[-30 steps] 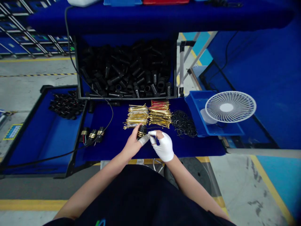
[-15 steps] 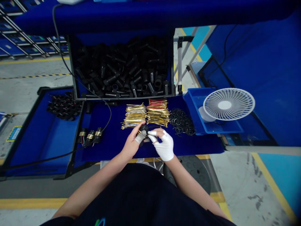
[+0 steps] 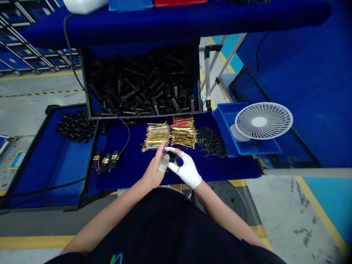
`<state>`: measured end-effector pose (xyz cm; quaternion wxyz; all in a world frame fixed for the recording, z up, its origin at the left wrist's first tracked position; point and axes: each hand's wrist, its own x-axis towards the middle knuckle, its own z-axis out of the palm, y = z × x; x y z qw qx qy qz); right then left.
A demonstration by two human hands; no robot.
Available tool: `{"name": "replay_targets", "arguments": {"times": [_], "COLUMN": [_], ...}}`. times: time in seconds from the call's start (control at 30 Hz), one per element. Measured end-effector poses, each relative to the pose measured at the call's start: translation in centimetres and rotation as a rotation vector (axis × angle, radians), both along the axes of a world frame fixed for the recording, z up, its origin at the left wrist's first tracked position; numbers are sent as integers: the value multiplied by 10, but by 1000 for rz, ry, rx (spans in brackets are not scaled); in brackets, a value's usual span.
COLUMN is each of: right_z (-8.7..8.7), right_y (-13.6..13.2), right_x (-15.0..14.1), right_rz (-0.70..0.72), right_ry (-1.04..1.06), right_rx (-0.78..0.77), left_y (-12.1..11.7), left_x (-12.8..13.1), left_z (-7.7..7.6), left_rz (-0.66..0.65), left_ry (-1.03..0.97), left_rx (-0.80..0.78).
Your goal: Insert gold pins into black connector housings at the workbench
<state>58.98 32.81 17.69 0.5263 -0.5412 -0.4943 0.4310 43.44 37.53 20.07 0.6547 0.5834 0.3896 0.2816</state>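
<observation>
Between my two hands is a small black cylindrical part (image 3: 172,157), partly hidden by the fingers. My left hand (image 3: 153,171), a grey cover on its thumb, is closed on the part's left side. My right hand (image 3: 190,172), in a white glove that leaves some finger skin bare, curves round its right side, index finger on the far side and thumb on the near side. Just beyond the hands lie bundles of gold-tipped white wires (image 3: 156,136), yellow wires (image 3: 183,137) and red wires (image 3: 183,121). A heap of black rings or short curved wires (image 3: 211,142) lies to their right.
A large bin (image 3: 145,116) of black threaded housings stands behind the wires. At left, a blue tray (image 3: 63,161) holds black parts, beside several black pieces with gold rings (image 3: 106,160). A white fan (image 3: 264,121) stands in a blue tray (image 3: 264,148) at right.
My right hand's fingers have shifted from a pinch at the part's side to a wider hold around it. The left hand stays on the part. The view has tilted slightly upward.
</observation>
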Motion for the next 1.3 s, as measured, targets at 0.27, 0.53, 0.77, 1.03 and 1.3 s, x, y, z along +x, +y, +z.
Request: {"name": "replay_targets", "arguments": {"times": [0.27, 0.53, 0.77, 1.03, 1.3], "right_z": [-17, -49, -63, -51, -57], "right_y": [-8, 16, 23, 26, 21], "right_x": [-19, 13, 11, 1, -11], "right_rz": [49, 154, 219, 488, 417], "right_ry": [-13, -841, -1073, -1202, -1289], "right_rx": [3, -304, -392, -228, -341], "left_y": [-6, 10, 8, 6, 4], "left_x": [-10, -29, -36, -37, -41], "left_z": [-16, -27, -31, -31, -36], "left_rz": [-207, 162, 291, 387, 369], "left_ry": [-151, -403, -367, -335, -312], "left_rx": [-738, -1071, -918, -807, -694]}}
